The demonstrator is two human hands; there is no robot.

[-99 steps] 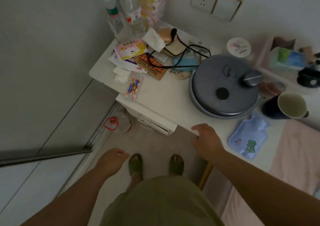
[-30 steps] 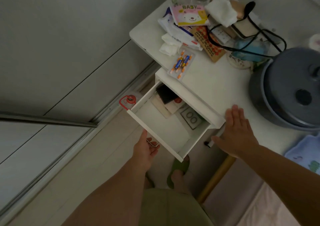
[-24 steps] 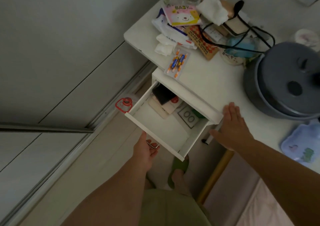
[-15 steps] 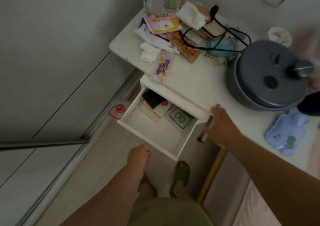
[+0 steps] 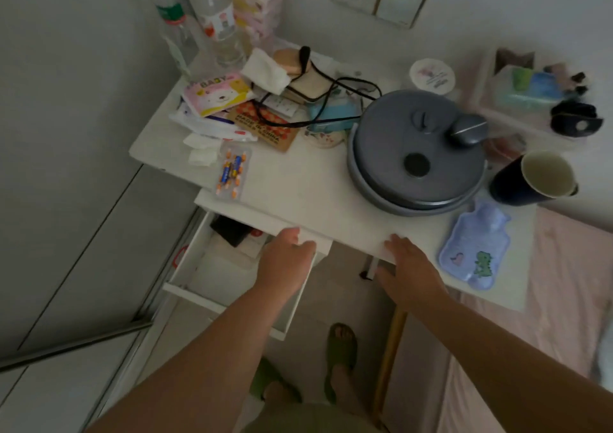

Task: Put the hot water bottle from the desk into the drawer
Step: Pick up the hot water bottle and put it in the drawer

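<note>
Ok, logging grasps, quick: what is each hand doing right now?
Left hand: open, empty, over the open white drawer.
Right hand: open, empty, at the white desk edge.

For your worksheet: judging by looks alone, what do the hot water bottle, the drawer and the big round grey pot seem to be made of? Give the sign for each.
Hot water bottle: likely soft rubber or PVC, pale blue and matte; ribbed surface, printed cartoon dinosaur.
Drawer: probably white laminated board; flat, thin, square-edged panels, smooth finish.
Grey pot: plastic or coated metal, hard to tell; smooth satin sheen on the lid.
</note>
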